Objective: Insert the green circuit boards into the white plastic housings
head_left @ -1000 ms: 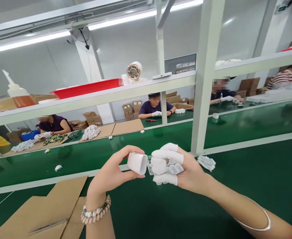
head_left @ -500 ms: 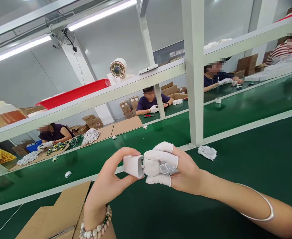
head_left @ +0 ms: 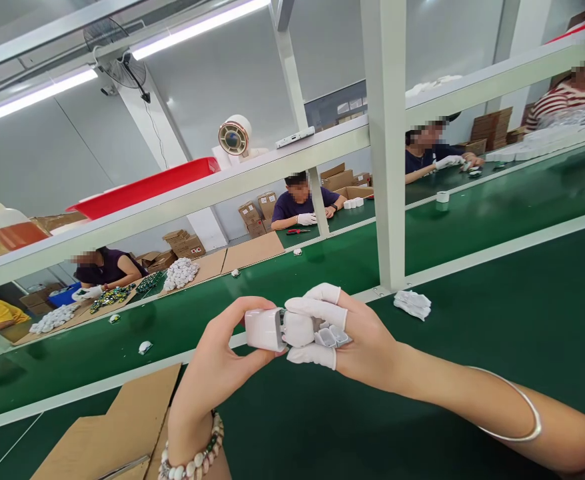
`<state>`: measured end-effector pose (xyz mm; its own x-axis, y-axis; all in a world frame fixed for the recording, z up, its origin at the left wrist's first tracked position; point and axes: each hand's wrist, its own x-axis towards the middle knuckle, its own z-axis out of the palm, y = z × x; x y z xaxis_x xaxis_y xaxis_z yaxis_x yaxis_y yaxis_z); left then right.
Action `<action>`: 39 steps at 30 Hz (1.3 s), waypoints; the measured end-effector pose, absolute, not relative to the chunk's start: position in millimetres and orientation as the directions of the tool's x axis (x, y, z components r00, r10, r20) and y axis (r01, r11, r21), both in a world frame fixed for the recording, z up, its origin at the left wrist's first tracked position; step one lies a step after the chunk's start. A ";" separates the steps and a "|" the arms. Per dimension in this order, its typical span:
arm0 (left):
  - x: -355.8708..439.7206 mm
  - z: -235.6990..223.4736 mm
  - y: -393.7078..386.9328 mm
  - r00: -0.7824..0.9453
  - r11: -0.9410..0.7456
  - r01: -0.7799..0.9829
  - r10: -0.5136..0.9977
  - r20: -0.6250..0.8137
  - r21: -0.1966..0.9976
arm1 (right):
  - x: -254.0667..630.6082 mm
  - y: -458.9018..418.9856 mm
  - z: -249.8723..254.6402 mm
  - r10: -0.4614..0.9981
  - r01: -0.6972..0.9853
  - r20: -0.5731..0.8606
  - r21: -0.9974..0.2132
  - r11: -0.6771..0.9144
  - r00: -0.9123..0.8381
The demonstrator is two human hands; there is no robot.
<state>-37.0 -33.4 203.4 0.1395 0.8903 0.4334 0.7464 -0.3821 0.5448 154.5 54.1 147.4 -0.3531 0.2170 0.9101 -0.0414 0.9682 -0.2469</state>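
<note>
On my head view, the left hand (head_left: 213,355) grasps a white plastic casing (head_left: 261,329); the right hand's (head_left: 365,345) white-sheathed fingers pinch a rounded white cap (head_left: 299,331) at the casing's open end. I see these 2 parts above the green workbench (head_left: 352,427), a crumpled white bundle (head_left: 412,304) near its far edge.

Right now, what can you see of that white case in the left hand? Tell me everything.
The white case is a glossy, plastic-looking box with rounded edges and no visible markings. It lies sideways in the grip of the left hand, fingers over the top and thumb beneath, raised above the green worktop. Its open end faces the white rounded piece in the right hand. Whether that piece has entered it, I cannot tell.
</note>
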 end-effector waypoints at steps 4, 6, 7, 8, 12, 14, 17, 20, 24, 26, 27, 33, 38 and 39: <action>-36.4 205.3 -33.0 0.142 -0.368 0.755 0.900 0.411 0.544 | 154.9 54.3 146.6 0.266 0.029 0.884 -0.277 0.960 -0.385; -36.2 205.2 -33.3 0.141 -0.364 0.756 0.902 0.408 0.544 | 154.9 54.9 146.5 0.258 0.047 0.886 -0.260 0.964 -0.386; -36.2 204.8 -33.3 0.143 -0.366 0.754 0.902 0.407 0.545 | 154.8 55.4 146.6 0.244 0.049 0.892 -0.244 0.969 -0.381; -36.3 204.2 -33.3 0.146 -0.366 0.753 0.903 0.404 0.547 | 154.5 55.9 146.7 0.229 0.050 0.897 -0.227 0.973 -0.379; -36.9 201.2 -31.1 0.148 -0.374 0.746 0.900 0.410 0.551 | 153.1 57.9 146.9 0.212 0.078 0.896 -0.197 0.977 -0.390; -37.1 200.2 -28.8 0.142 -0.358 0.749 0.909 0.392 0.558 | 152.6 59.0 146.2 0.246 0.110 0.874 -0.220 0.969 -0.419; -36.8 198.8 -25.5 0.125 -0.309 0.759 0.933 0.337 0.573 | 151.8 61.1 143.5 0.301 0.156 0.831 -0.258 0.954 -0.467; -35.1 195.6 -22.3 0.098 -0.280 0.750 0.943 0.318 0.599 | 150.4 64.1 140.4 0.339 0.157 0.809 -0.301 0.941 -0.480; -30.6 188.5 -14.3 0.077 -0.284 0.633 0.949 0.307 0.720 | 149.4 68.0 139.4 0.481 0.169 0.736 -0.460 0.872 -0.477; -28.3 185.4 -8.4 0.070 -0.307 0.530 0.945 0.320 0.790 | 150.0 69.0 140.3 0.540 0.169 0.702 -0.528 0.832 -0.463; -27.3 184.4 -5.5 0.062 -0.315 0.476 0.943 0.326 0.821 | 150.5 69.2 140.8 0.556 0.165 0.699 -0.547 0.821 -0.450; -24.5 182.5 3.7 -0.007 -0.288 0.344 0.951 0.309 0.894 | 152.7 68.5 143.1 0.450 0.174 0.786 -0.417 0.892 -0.424; -25.7 180.0 3.7 -0.010 -0.325 0.341 0.937 0.349 0.882 | 150.5 66.8 143.0 0.398 0.240 0.765 -0.318 0.917 -0.506; -26.0 179.3 3.9 -0.012 -0.327 0.352 0.936 0.353 0.877 | 149.7 66.2 142.9 0.387 0.250 0.766 -0.298 0.921 -0.513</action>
